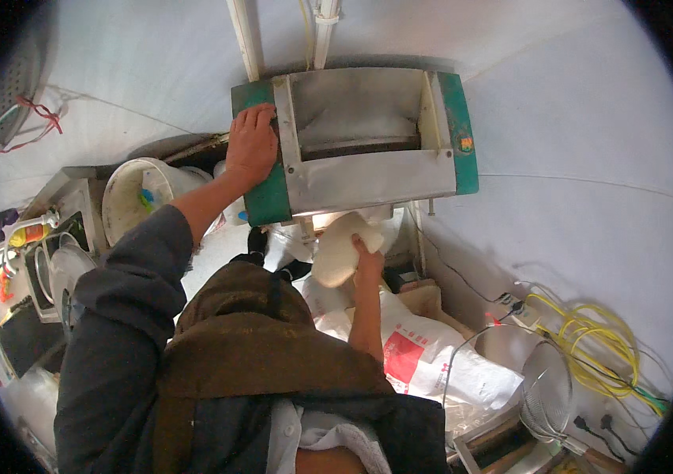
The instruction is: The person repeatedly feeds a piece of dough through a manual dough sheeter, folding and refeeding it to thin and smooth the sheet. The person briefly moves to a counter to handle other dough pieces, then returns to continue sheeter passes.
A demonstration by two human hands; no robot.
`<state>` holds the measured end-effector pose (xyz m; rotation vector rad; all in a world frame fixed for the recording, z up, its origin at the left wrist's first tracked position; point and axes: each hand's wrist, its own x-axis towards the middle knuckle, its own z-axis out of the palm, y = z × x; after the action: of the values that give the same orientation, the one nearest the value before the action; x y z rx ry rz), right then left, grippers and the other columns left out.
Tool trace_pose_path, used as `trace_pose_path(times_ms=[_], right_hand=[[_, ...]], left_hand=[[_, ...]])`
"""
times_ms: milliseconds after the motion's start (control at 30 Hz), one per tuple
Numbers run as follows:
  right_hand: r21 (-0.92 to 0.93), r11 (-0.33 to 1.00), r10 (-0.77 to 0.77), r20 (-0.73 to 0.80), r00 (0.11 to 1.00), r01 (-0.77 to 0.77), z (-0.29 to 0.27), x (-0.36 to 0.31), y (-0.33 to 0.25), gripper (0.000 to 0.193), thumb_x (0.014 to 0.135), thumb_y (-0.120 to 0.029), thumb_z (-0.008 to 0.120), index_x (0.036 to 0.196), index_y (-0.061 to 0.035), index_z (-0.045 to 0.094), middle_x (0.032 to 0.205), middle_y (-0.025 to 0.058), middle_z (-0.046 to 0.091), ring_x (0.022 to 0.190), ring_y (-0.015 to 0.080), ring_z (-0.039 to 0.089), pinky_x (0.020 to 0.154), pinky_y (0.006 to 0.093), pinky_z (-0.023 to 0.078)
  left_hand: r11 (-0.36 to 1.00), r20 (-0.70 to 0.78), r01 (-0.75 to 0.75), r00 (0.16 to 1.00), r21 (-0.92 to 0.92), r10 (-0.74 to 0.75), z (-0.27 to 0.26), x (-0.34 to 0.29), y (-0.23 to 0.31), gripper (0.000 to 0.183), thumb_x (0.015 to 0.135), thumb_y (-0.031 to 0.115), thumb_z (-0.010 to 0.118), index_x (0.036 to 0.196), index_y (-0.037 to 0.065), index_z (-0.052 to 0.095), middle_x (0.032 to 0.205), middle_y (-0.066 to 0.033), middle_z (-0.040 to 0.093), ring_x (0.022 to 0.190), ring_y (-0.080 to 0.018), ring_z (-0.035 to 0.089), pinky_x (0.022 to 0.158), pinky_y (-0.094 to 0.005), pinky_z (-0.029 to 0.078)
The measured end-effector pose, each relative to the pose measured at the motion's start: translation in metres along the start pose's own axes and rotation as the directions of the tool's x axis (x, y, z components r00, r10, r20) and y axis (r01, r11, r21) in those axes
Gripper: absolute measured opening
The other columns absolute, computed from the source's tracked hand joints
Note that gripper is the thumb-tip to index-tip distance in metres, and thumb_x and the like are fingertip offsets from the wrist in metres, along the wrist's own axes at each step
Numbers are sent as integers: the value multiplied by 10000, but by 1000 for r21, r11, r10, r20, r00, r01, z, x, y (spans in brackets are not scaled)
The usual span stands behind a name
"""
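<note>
My right hand [367, 265] grips a pale, flat, oblong piece of dough [335, 254] just beneath the front of a dough roller machine [368, 180]. Its thumb lies on top of the dough; the fingers underneath are hidden. The machine has green sides and a steel body, with an open hopper whose inside looks bare metal. On its left green panel [268, 201] rests my left hand [253, 146], the fingers laid over the surface and holding nothing.
To the left stand a white bucket [137, 201] and a sink with a tap [44, 221]. A white sack with a red patch [439, 351] lies at the right, near a wire strainer [546, 391]. Coiled yellow cable [601, 347] and a plugged power strip [524, 314] sit by the right wall.
</note>
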<state>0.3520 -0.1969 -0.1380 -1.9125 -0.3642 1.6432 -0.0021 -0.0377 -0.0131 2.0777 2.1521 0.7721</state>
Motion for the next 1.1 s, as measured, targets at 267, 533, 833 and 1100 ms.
trace_pose_path(times_ms=[267,533,833,1100], right_hand=[[42,866,-410,630,659,498,17,-153,-225,794,737,-154,893,1466,-37,600,1352,97,699,1216,238,676,1059,419,533],[-89,687,-623,439,648,721,137,46,-367,584,1052,-419,712,1396,35,584,1269,116,696,1093,209,674,947,359,560],[-516,337,-617,510,599,787,121,91,-328,730,980,-533,731,1349,81,589,1244,275,694,1181,359,667,1027,491,507],[-546,243,-825,318,466,802,86,-15,-289,485,1082,-438,632,1197,28,700,1077,158,755,997,282,725,879,429,577]], left_hand=[[999,-17,-12,1000,44,13,0,-3,-7,305,925,50,609,1230,55,600,1361,-113,618,1248,-372,563,1093,-496,441],[999,-51,-35,998,-9,34,-3,2,-1,330,919,49,613,1249,65,609,1351,-124,623,1244,-376,568,1094,-498,449],[999,-37,-45,998,30,46,-2,-1,-2,355,923,46,622,1276,62,591,1367,-127,609,1247,-373,564,1090,-503,443],[1000,-25,-25,999,8,25,-5,-2,-5,340,931,54,613,1270,60,590,1369,-119,608,1263,-369,555,1088,-494,443]])
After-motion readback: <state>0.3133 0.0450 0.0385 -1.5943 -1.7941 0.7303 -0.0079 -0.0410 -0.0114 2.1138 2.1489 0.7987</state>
